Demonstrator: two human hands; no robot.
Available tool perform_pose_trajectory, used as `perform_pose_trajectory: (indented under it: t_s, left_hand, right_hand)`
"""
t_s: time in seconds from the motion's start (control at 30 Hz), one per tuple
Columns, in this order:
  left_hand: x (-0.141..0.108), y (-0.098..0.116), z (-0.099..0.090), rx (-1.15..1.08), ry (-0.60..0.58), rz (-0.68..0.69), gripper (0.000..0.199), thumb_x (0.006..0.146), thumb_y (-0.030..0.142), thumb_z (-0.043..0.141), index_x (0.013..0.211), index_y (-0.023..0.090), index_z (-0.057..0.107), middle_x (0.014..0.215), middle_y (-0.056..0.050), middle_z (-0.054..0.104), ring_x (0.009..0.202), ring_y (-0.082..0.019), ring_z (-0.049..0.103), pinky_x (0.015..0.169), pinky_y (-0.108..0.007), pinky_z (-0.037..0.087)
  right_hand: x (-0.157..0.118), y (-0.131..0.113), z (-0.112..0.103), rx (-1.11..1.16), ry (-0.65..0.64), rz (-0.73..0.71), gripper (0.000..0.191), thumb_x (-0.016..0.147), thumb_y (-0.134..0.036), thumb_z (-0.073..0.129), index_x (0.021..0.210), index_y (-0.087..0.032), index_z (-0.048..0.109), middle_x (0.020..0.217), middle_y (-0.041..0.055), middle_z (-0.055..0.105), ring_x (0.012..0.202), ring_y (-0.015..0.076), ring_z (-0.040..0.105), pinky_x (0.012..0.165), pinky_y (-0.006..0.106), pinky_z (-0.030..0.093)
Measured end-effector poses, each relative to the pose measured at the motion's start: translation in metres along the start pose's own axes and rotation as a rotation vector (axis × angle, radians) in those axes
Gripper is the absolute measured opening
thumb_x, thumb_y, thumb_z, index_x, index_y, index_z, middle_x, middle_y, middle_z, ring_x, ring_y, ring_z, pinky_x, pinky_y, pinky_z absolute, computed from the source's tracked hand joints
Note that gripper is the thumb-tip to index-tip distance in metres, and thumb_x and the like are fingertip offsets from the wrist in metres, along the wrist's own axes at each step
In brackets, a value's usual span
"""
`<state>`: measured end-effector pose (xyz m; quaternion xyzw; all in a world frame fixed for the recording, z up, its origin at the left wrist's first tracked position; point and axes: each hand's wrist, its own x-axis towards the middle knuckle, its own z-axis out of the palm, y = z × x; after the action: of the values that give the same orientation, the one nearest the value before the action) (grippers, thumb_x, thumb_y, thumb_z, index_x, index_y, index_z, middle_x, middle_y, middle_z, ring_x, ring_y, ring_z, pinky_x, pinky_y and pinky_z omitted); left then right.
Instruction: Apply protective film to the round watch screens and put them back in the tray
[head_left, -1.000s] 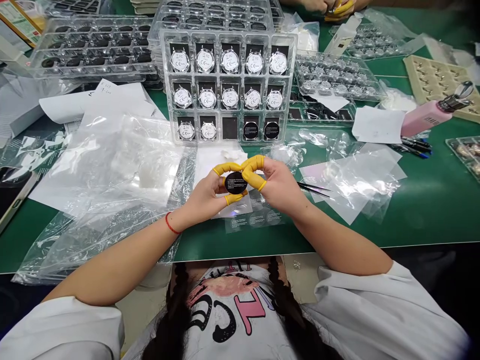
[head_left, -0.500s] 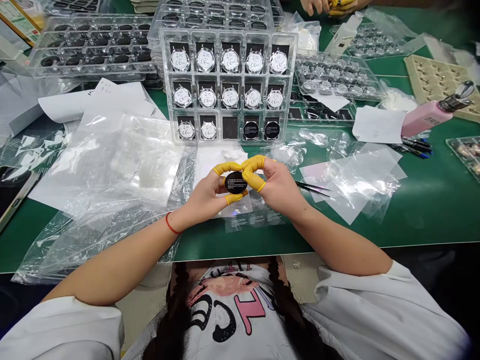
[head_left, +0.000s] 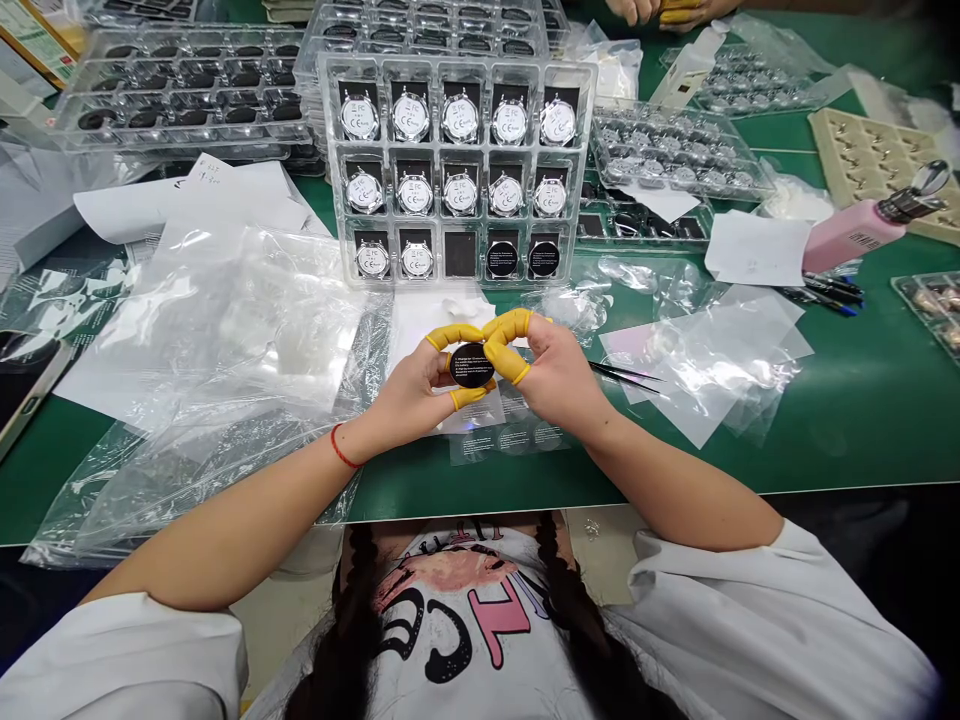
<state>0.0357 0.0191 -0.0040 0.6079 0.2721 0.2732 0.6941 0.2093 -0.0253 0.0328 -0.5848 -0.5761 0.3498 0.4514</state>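
Observation:
A round watch (head_left: 470,366) shows its black face with white printed lines, tilted up toward me. Yellow finger cots cover several fingertips on both hands. My left hand (head_left: 409,392) grips the watch's rim from the left, thumb below and forefinger above. From the right, my right hand (head_left: 561,385) closes thumb and forefinger at the upper right edge of the face, hiding that part. Beneath the hands lies a clear sheet of round printed films (head_left: 514,437) beside white paper. A clear tray (head_left: 459,148) of watches stands propped just beyond, with one bottom-row pocket holding only a black square.
Plastic bags (head_left: 289,310) and papers spread across the left side. Black tweezers (head_left: 626,377) lie right of my hand, near loose clear film (head_left: 712,350). A pink bottle (head_left: 855,235) leans over pens at right. Trays stack behind; another person's hands (head_left: 664,12) show at the top.
Both hands keep the same hold on the watch, which has barely shifted. At the top, the other person's hands have moved slightly.

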Motion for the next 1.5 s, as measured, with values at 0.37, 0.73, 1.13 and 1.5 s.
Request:
perform_pose_trajectory:
  t_s: [0.37, 0.73, 1.13, 1.5]
  left_hand:
    - [0.001, 0.003, 0.001, -0.012, 0.007, 0.007, 0.053, 0.078, 0.029, 0.077, 0.121, 0.021, 0.046, 0.1, -0.003, 0.072, 0.091, -0.015, 0.074, 0.089, -0.03, 0.058]
    - [0.001, 0.012, 0.003, -0.08, 0.087, -0.096, 0.061, 0.072, 0.025, 0.083, 0.12, 0.02, 0.047, 0.087, 0.0, 0.071, 0.084, -0.016, 0.075, 0.085, -0.031, 0.06]
    - [0.001, 0.015, 0.003, -0.126, 0.113, -0.123, 0.061, 0.072, 0.022, 0.083, 0.12, 0.019, 0.045, 0.085, 0.0, 0.072, 0.083, -0.017, 0.076, 0.083, -0.033, 0.062]
    - [0.005, 0.004, 0.0, 0.016, 0.08, -0.078, 0.056, 0.072, 0.017, 0.079, 0.118, 0.019, 0.047, 0.088, 0.001, 0.071, 0.078, -0.012, 0.072, 0.074, -0.024, 0.057]
  right_hand:
    - [-0.001, 0.0, 0.001, -0.025, 0.007, -0.019, 0.004, 0.081, -0.021, 0.06, 0.077, -0.021, 0.059, 0.093, 0.0019, 0.068, 0.091, 0.0165, 0.06, 0.086, 0.035, 0.047]
    - [0.025, 0.028, -0.041, -0.56, 0.046, -0.181, 0.014, 0.085, -0.034, 0.063, 0.09, -0.021, 0.064, 0.095, 0.0085, 0.066, 0.092, 0.0252, 0.059, 0.086, 0.042, 0.045]
    - [0.035, 0.039, -0.05, -0.758, -0.026, 0.133, 0.032, 0.072, -0.016, 0.07, 0.061, -0.022, 0.04, 0.061, -0.0026, 0.04, 0.053, 0.0106, 0.033, 0.059, 0.033, 0.036]
    - [-0.006, 0.014, 0.008, -0.484, 0.017, -0.445, 0.017, 0.093, -0.031, 0.049, 0.097, -0.023, 0.064, 0.092, 0.0096, 0.066, 0.089, 0.0238, 0.057, 0.078, 0.041, 0.048]
